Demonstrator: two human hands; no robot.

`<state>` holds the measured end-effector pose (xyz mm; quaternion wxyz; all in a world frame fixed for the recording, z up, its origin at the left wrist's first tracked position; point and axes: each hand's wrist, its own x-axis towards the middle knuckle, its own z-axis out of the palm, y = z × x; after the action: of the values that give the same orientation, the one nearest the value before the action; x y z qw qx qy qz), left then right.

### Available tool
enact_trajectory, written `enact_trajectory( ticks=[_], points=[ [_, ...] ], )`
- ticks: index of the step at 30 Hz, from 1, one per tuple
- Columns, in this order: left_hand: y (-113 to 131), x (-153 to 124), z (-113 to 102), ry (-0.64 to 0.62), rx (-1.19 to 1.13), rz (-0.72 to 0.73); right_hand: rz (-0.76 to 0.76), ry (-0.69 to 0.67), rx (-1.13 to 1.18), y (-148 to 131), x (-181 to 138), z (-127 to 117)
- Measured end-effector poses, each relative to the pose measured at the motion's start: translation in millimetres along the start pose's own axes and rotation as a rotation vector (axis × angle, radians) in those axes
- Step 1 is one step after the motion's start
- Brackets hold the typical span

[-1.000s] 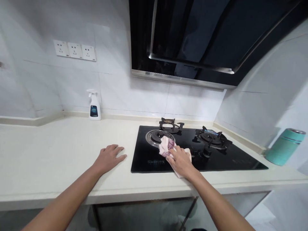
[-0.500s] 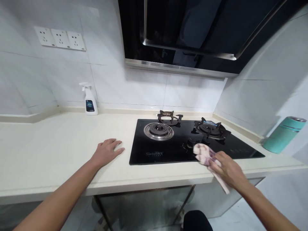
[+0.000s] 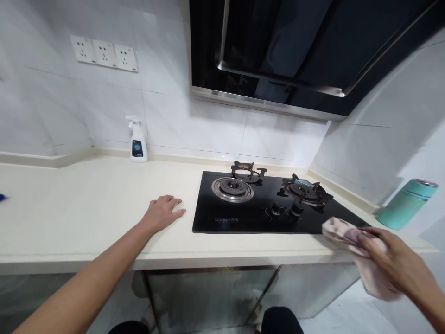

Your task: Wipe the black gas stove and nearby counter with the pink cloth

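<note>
My left hand lies on the pale countertop, fingers spread, just left of the gas stove. Nothing is in it. In my right hand a pink and purple patterned cloth is bunched, its loose end hanging down past the counter's front edge. The cloth is at the front right corner of the black glass gas stove. On the stove's left burner the pan support is off; that support stands behind it. The right burner has its support on. Two black knobs sit between the burners.
A white spray bottle stands against the back wall. At the right end of the counter is a turquoise flask. A black range hood overhangs the stove. Wall sockets are at upper left, and a blue object shows at the left edge.
My right hand has moved right with the cloth, from the front of the stove near the knobs to its front right corner. My left hand stays on the counter. The view has shifted slightly.
</note>
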<state>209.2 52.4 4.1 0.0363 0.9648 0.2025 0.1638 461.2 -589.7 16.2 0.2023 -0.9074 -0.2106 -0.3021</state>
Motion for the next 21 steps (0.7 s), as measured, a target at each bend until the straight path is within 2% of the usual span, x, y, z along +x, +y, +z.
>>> enact_trajectory(
  ticks=[2,4,6,8,10,15,18,21],
  points=[
    [1,-1,-1,-0.001,-0.005,-0.008,0.037,-0.035,0.074,-44,3,35],
    [2,-3,-3,-0.002,-0.018,-0.016,-0.018,-0.109,0.078,-92,2,65],
    [4,-4,-4,0.002,-0.038,-0.020,-0.147,-0.168,0.085,-138,-4,84],
    [6,-4,-6,0.010,-0.052,-0.024,-0.279,-0.227,0.139,-179,-10,93],
    [6,-4,-6,0.015,-0.055,-0.030,-0.344,-0.280,0.179,-214,-9,97],
    [7,-4,-5,0.019,-0.062,-0.038,-0.304,-0.416,0.129,-286,29,113],
    [6,-5,-3,0.020,-0.063,-0.041,-0.378,-0.472,0.152,-330,49,131],
    [4,-5,-2,0.029,-0.052,-0.041,-0.470,-0.506,0.190,-375,46,139]
  ],
)
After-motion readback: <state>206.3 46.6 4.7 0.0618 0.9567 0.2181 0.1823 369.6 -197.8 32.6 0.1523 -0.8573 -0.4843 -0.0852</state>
